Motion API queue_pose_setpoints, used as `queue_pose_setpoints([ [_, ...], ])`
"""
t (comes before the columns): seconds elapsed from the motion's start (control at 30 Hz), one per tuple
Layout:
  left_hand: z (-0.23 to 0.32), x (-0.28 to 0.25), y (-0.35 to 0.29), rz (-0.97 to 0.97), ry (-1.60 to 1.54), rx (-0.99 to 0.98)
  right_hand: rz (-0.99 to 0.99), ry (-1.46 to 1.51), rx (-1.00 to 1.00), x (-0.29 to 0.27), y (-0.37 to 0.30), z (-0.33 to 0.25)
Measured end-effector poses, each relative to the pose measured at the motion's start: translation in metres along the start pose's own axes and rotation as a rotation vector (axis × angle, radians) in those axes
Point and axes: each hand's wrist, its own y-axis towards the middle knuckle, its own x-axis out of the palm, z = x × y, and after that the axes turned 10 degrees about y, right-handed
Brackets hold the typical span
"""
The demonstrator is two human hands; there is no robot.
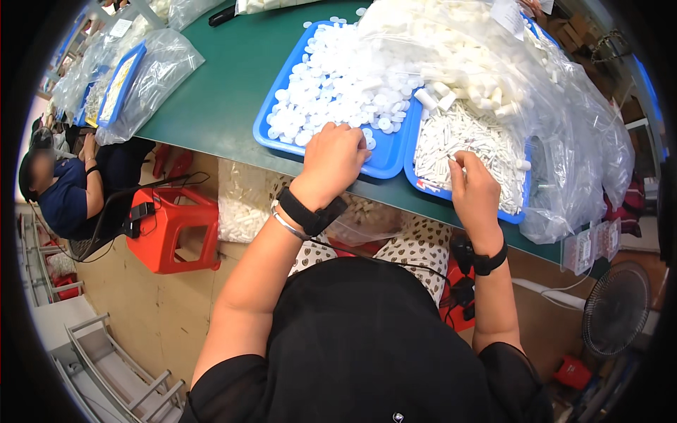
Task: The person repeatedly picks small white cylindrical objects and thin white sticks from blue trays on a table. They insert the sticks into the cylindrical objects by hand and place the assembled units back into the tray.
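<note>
My left hand (pixel 334 156) is at the near edge of a blue tray (pixel 386 161) heaped with small translucent white discs (pixel 331 84). Its fingers curl down together; whatever is in them is hidden under the hand. Beside that tray stands a second blue tray (pixel 513 216), filled with short thin white sticks (pixel 451 141). Over its near part my right hand (pixel 477 185) pinches thumb and forefinger together, with what looks like a small white stick at the tips. Thicker white cylinders (pixel 446 100) lie at the far side of the sticks.
A large clear bag (pixel 451 42) of cream-white pieces leans over both trays. On the left, a seated person (pixel 60 183) is beside a red stool (pixel 173 229) and another bagged blue tray (pixel 121 83). A black fan (pixel 615 308) stands at the right, below the green table (pixel 218 77).
</note>
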Motion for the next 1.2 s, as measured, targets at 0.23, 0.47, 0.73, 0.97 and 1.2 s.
queue_pose_setpoints([
  [0.23,0.026,-0.001,-0.012,-0.075,-1.027,-0.273,-0.062,0.313,0.16,-0.02,-0.015,-0.033],
  [0.47,0.041,0.018,-0.056,-0.399,-2.107,-0.551,-0.101,0.195,-0.21,-0.018,-0.025,-0.051],
  [0.73,0.04,0.026,-0.066,-0.423,-2.199,-0.523,-0.111,0.049,-0.287,-0.015,-0.027,-0.053],
  [0.97,0.042,0.023,-0.067,-0.361,-2.075,-0.555,-0.129,0.002,-0.32,-0.019,-0.027,-0.057],
  [1.2,0.052,0.018,-0.067,-0.354,-1.851,-0.586,-0.138,0.008,-0.362,-0.019,-0.025,-0.062],
])
